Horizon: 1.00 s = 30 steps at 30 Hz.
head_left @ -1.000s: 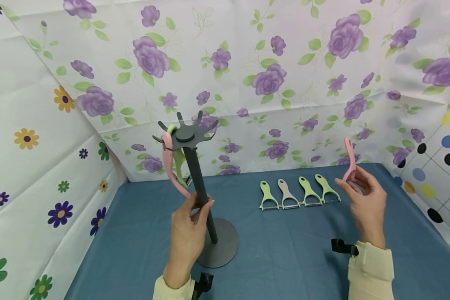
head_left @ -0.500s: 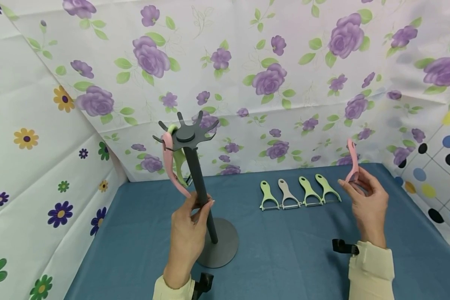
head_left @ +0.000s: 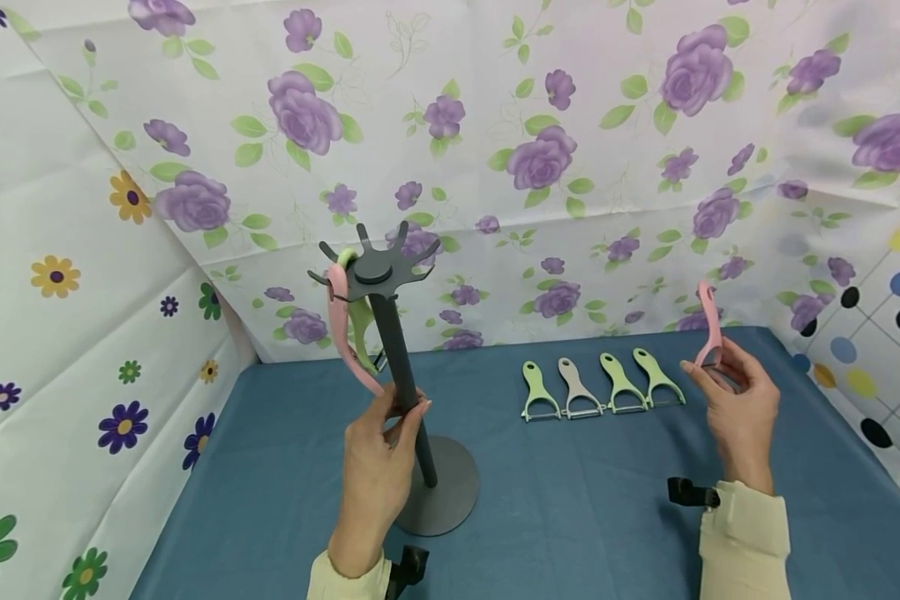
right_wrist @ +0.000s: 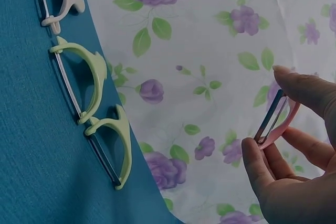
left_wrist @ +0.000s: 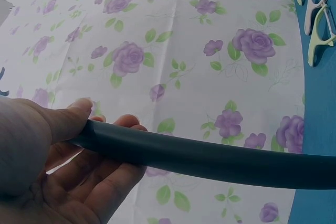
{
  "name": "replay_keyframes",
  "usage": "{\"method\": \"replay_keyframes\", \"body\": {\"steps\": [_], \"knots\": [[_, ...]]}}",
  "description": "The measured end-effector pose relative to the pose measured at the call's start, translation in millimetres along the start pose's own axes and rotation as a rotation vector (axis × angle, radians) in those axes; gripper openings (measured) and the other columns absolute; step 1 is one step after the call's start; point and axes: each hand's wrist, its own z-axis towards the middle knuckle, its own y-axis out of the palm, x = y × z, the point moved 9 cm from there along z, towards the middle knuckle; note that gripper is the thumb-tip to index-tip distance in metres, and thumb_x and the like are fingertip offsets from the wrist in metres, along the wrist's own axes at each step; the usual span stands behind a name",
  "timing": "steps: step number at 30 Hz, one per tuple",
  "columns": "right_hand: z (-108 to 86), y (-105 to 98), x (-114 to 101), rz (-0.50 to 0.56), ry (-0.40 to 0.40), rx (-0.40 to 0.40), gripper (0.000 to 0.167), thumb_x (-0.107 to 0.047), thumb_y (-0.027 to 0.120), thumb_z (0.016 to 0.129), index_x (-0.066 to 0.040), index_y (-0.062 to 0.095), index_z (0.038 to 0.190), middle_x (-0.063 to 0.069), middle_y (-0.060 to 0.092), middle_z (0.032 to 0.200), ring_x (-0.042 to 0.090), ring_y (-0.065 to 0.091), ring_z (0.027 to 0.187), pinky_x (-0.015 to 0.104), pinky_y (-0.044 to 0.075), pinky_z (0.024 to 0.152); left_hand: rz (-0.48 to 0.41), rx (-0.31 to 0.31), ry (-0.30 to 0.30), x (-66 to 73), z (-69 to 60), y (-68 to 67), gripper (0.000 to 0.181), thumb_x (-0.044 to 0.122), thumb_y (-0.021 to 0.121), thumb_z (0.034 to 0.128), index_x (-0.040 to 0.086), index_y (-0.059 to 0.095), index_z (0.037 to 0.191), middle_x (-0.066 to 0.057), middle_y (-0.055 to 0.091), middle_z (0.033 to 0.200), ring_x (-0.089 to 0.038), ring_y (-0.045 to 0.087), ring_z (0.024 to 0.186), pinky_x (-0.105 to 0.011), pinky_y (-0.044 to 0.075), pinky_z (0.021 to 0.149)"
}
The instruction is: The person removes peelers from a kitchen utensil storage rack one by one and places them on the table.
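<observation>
My left hand [head_left: 378,475] grips the dark pole of a grey hanging stand [head_left: 394,350]; the left wrist view shows thumb and fingers around the pole [left_wrist: 210,158]. From the stand's pronged top hang a pink peeler [head_left: 339,321] and, behind it, a green peeler [head_left: 361,325]. Over at the right, my right hand [head_left: 742,408] holds another pink peeler [head_left: 709,321] above the table, handle upward. Seen from the right wrist, thumb and fingers pinch the blade end of that peeler [right_wrist: 281,127]. Part of its handle is hidden there.
On the blue tablecloth [head_left: 555,517] several peelers lie in a row: a green peeler [head_left: 538,390], a pale grey peeler [head_left: 576,387] and further green ones [head_left: 656,377]. The stand's round base [head_left: 450,492] rests left of them. Flowered cloth walls [head_left: 480,183] close off the back and sides.
My right hand has shifted slightly to the right with the pink peeler, which has dropped a little. The left hand keeps its hold on the pole.
</observation>
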Motion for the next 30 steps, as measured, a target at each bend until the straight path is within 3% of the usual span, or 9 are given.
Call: {"method": "replay_keyframes", "body": {"steps": [13,23,30], "knots": [[6.1,-1.3,8.9,-0.087,0.019,0.007,0.065,-0.021,0.082,0.087,-0.029,0.056,0.146,-0.017,0.055,0.113,0.004,0.060,0.106,0.000,0.051,0.079,0.003,0.000,0.001,-0.3,-0.3,-0.3,0.012,0.024,0.066,0.1014,0.015,0.069,0.109,-0.007,0.075,0.102,-0.021,0.074,0.101,-0.030,0.063,0.089],[9.0,-1.8,14.8,-0.114,0.035,-0.001,0.066,-0.023,0.082,0.087,-0.030,0.055,0.147,-0.019,0.054,0.111,-0.006,0.060,0.095,-0.001,0.050,0.076,0.003,0.002,-0.001,-0.7,0.1,0.0,0.012,0.024,0.066,0.1012,0.014,0.069,0.108,-0.007,0.075,0.102,-0.022,0.074,0.100,-0.031,0.063,0.089],[10.3,-2.4,18.5,-0.159,0.064,0.001,0.067,-0.029,0.082,0.088,-0.033,0.053,0.148,-0.018,0.054,0.116,-0.002,0.060,0.102,0.001,0.051,0.078,0.004,0.006,0.004,-0.6,0.1,-0.1,0.011,0.024,0.066,0.1009,0.015,0.069,0.107,-0.005,0.075,0.101,-0.019,0.074,0.099,-0.030,0.064,0.088]]}}
